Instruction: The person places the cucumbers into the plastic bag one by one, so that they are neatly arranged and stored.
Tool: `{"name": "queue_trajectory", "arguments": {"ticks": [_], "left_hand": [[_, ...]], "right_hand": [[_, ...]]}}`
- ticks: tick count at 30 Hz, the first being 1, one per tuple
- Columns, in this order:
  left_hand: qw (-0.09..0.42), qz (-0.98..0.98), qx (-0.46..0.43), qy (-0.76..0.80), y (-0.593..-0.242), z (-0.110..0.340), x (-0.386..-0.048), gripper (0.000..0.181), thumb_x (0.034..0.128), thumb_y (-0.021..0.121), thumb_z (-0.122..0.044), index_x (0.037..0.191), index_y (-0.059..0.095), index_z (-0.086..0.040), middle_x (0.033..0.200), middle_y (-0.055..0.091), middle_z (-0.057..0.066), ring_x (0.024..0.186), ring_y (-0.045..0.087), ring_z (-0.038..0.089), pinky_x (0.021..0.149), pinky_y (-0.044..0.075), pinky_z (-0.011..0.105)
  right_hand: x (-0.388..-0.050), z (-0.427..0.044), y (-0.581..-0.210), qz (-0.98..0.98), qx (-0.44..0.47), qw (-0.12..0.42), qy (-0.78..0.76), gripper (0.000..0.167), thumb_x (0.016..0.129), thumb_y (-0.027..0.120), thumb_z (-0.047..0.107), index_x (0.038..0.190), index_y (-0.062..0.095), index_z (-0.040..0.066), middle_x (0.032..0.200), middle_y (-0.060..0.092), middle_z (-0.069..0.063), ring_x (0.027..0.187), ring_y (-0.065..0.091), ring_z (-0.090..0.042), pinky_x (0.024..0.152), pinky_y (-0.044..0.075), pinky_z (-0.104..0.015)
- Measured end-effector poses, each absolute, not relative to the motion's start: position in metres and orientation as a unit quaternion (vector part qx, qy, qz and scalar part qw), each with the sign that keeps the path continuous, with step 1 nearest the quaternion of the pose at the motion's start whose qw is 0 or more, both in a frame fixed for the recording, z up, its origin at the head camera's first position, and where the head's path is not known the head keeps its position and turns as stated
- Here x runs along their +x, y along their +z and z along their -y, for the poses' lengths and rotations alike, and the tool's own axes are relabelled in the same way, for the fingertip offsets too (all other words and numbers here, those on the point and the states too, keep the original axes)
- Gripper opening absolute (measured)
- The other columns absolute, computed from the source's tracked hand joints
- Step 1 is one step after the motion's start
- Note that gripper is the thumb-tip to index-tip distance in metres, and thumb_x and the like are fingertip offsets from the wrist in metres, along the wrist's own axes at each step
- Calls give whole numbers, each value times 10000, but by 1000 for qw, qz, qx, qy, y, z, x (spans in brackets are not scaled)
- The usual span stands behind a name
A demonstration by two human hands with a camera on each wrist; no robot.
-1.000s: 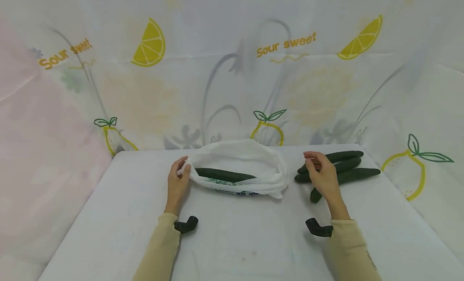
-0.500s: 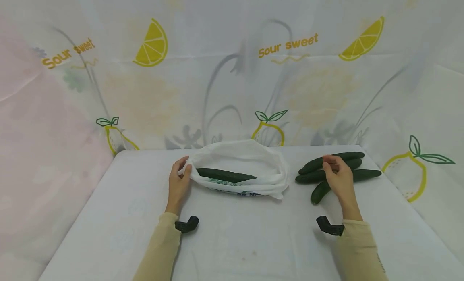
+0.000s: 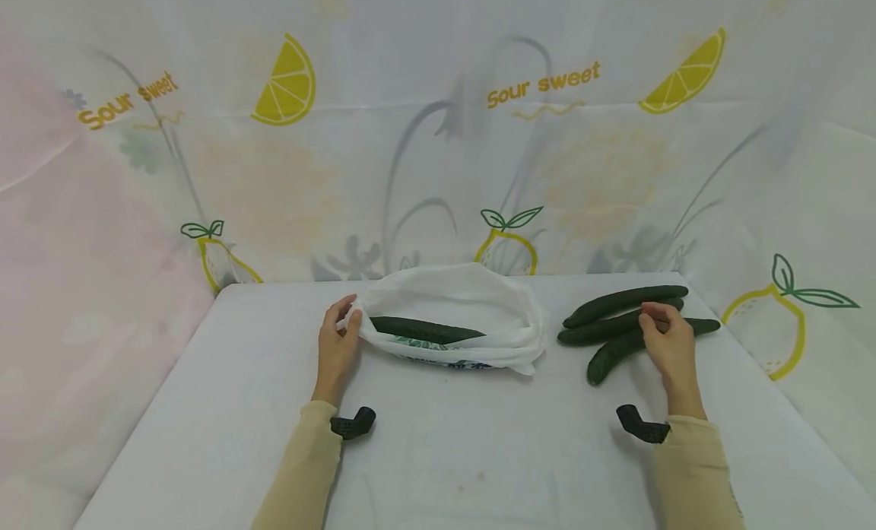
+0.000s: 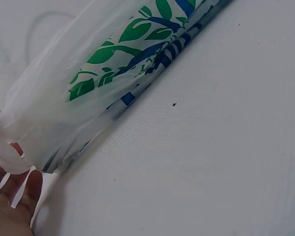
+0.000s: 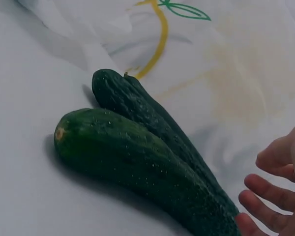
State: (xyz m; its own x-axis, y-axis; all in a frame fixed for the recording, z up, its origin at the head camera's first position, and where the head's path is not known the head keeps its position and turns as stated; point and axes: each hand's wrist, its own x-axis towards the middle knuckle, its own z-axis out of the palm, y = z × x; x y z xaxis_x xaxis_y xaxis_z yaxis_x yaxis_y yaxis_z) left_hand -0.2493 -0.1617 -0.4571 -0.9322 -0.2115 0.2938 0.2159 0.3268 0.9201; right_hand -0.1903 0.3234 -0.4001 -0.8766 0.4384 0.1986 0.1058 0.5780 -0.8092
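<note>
A white plastic bag (image 3: 472, 290) with green and blue print lies mouth open in the middle of the table. One dark green cucumber (image 3: 424, 331) shows inside it. My left hand (image 3: 338, 351) grips the bag's left end; in the left wrist view the fingers (image 4: 32, 189) are curled at its handle. Three cucumbers lie together at the right: a far one (image 3: 623, 300), a middle one (image 3: 594, 334) and a curved near one (image 3: 605, 361). Over the right part of this group is my right hand (image 3: 672, 349), fingers loosely bent and holding nothing. In the right wrist view it is beside the near cucumber (image 5: 132, 152).
A white cloth covers the table (image 3: 452, 446). Behind it hangs a curtain (image 3: 424, 157) printed with lemons and words. A black wrist mount sits on each sleeve.
My right hand has moved to the right over the cucumbers, uncovering more of their left ends. My left hand and the bag have stayed in place.
</note>
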Motion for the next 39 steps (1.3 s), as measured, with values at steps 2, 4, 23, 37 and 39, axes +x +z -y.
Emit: {"name": "queue_trajectory", "arguments": {"ticks": [2,4,23,37,39], "left_hand": [[184,794,0,-580,-457,162,-249,400,968,518,-310,1330,500,-142,1310,501,120,1213,459,258,947,379,376],[184,794,0,-579,-457,162,-250,399,969,517,-303,1332,499,-138,1309,501,124,1213,458,258,946,377,374],[185,793,1,-580,-459,163,-251,393,970,518,-290,1330,501,-134,1318,500,128,1210,459,255,943,376,363],[182,795,9,-579,-457,162,-251,372,969,524,-246,1320,504,-125,1328,502,122,1219,458,249,941,378,365],[181,795,9,-579,-457,162,-251,372,969,523,-244,1320,502,-124,1330,500,120,1219,458,247,941,378,363]], "right_hand": [[-190,-327,-402,863,-173,191,434,368,967,460,215,1261,537,8,1221,552,-134,812,394,163,699,367,-82],[-191,-330,-404,860,-194,186,433,364,966,460,214,1263,541,20,1234,551,-132,807,396,158,696,367,-84],[-187,-345,-416,886,-198,171,384,340,937,467,118,1229,563,-29,1262,472,-242,888,482,-83,694,358,-174],[-183,-361,-435,934,-1,199,297,361,758,560,-116,1114,584,-61,1225,311,-387,1153,213,-603,866,168,-669],[-183,-362,-436,934,16,203,293,365,750,601,-106,1111,585,-54,1229,322,-380,1170,204,-602,874,146,-681]]}}
